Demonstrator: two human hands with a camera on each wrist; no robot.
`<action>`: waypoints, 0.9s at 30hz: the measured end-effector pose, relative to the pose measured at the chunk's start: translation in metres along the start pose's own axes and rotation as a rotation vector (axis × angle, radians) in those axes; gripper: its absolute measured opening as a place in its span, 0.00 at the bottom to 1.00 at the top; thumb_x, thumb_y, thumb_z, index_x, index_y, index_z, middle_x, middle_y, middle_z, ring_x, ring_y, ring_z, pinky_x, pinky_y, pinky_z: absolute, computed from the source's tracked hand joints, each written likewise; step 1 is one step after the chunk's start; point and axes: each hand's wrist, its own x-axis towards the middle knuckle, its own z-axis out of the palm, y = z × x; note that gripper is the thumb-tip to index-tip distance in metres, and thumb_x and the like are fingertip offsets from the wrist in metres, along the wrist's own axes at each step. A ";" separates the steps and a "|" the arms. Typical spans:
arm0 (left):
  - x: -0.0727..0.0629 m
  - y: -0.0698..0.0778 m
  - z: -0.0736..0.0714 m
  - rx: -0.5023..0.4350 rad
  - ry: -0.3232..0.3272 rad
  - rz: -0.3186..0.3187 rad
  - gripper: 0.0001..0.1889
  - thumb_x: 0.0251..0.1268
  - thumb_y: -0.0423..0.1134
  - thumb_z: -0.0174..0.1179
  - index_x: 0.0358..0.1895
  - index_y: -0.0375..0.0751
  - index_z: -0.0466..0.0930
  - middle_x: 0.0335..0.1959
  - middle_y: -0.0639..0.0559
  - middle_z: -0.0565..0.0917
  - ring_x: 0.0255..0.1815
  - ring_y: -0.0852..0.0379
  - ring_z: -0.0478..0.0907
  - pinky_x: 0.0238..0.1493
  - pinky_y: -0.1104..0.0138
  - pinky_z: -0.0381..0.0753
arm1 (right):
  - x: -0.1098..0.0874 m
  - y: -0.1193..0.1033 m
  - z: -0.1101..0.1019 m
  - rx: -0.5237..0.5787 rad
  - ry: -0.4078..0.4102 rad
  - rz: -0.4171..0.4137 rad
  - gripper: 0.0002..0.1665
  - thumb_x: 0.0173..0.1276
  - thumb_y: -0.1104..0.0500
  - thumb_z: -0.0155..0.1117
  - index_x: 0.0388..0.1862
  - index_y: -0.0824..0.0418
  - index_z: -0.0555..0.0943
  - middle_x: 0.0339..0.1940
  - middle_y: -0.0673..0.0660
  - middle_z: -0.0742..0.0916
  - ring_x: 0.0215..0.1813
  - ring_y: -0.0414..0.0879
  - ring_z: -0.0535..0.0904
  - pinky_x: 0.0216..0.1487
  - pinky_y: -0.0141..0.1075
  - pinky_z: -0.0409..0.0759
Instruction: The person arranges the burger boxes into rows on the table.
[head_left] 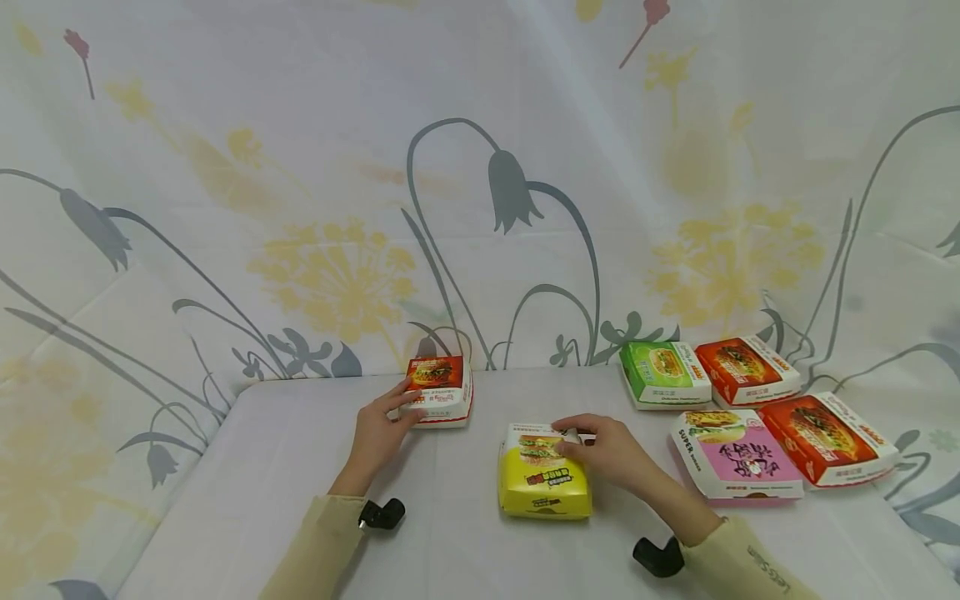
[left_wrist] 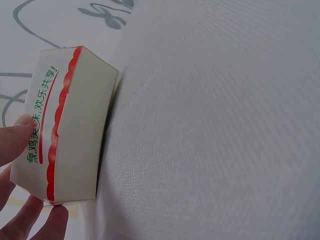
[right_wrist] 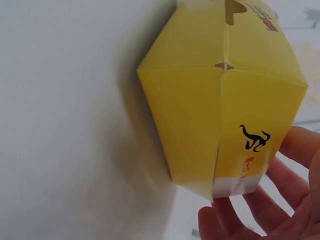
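A small red-and-white burger box (head_left: 448, 390) sits toward the back of the table, left of centre. My left hand (head_left: 377, 427) holds it from its left side. In the left wrist view, the thumb (left_wrist: 17, 132) lies on a white face with green lettering, and the other fingers reach round the box's end. A yellow burger box (head_left: 542, 492) with a burger picture stands nearer the front, by the middle. My right hand (head_left: 606, 450) grips its back right corner. In the right wrist view, fingertips (right_wrist: 212, 220) reach past its white-edged end, and yellow side flaps show.
At the right stand a green burger box (head_left: 660, 379), two red burger boxes (head_left: 746, 371) and a pink burger box (head_left: 738, 458), close together. A flower-printed cloth (head_left: 480, 275) hangs behind the white-covered table (head_left: 442, 517). Black wrist cameras (head_left: 386, 514) sit below both hands.
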 end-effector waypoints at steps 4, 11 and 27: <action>0.000 0.001 0.000 -0.013 -0.004 -0.008 0.19 0.61 0.38 0.71 0.56 0.40 0.85 0.69 0.51 0.74 0.71 0.45 0.67 0.69 0.47 0.65 | 0.003 -0.007 0.013 0.016 0.005 -0.037 0.16 0.66 0.55 0.71 0.52 0.55 0.86 0.58 0.56 0.84 0.61 0.57 0.77 0.58 0.49 0.79; 0.001 0.001 0.000 0.001 -0.007 -0.007 0.20 0.61 0.38 0.71 0.56 0.40 0.85 0.68 0.51 0.74 0.71 0.44 0.67 0.68 0.47 0.65 | 0.010 -0.016 0.031 0.072 -0.008 -0.061 0.16 0.65 0.54 0.72 0.51 0.55 0.87 0.57 0.55 0.85 0.61 0.56 0.77 0.57 0.49 0.80; 0.002 0.004 0.002 0.029 0.001 -0.034 0.21 0.61 0.39 0.71 0.58 0.41 0.84 0.68 0.52 0.74 0.70 0.41 0.67 0.67 0.45 0.65 | 0.028 -0.036 0.069 0.099 -0.020 -0.038 0.15 0.63 0.53 0.73 0.49 0.52 0.88 0.56 0.54 0.85 0.58 0.53 0.78 0.57 0.50 0.79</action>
